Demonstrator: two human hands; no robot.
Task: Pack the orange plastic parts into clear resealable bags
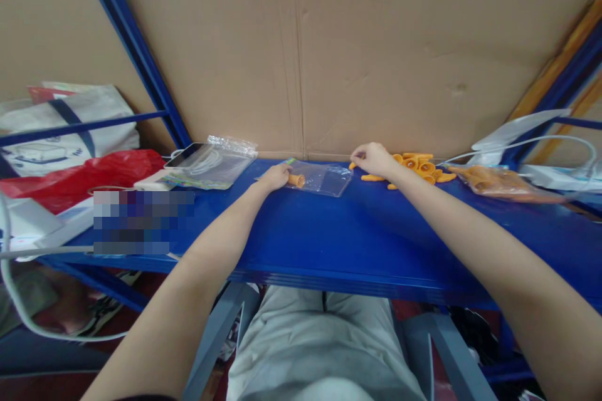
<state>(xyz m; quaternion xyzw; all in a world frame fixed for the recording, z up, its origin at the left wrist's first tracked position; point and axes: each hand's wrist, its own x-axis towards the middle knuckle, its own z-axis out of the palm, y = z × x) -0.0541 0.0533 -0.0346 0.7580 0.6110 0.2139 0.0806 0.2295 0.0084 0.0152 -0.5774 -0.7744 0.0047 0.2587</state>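
Note:
My left hand (276,177) is closed on the left end of a clear plastic bag (329,180) lying flat on the blue table. A round, flared orange plastic piece (296,180) sits at that end, just beside my fingers, and appears to be inside the bag. To the right, my right hand (374,158) pinches a small orange plastic piece (352,165), of which only the tip shows. A heap of loose orange plastic pieces (418,166), some cup-shaped and some long, lies right beside this hand, partly behind my forearm.
A filled clear bag of orange pieces (508,185) lies at the right. Leftward are a clear pouch (214,166) with a white cable, a red plastic bag (122,166) and a white box (32,219). Cardboard (301,50) walls the back; blue posts (136,44) stand at the sides.

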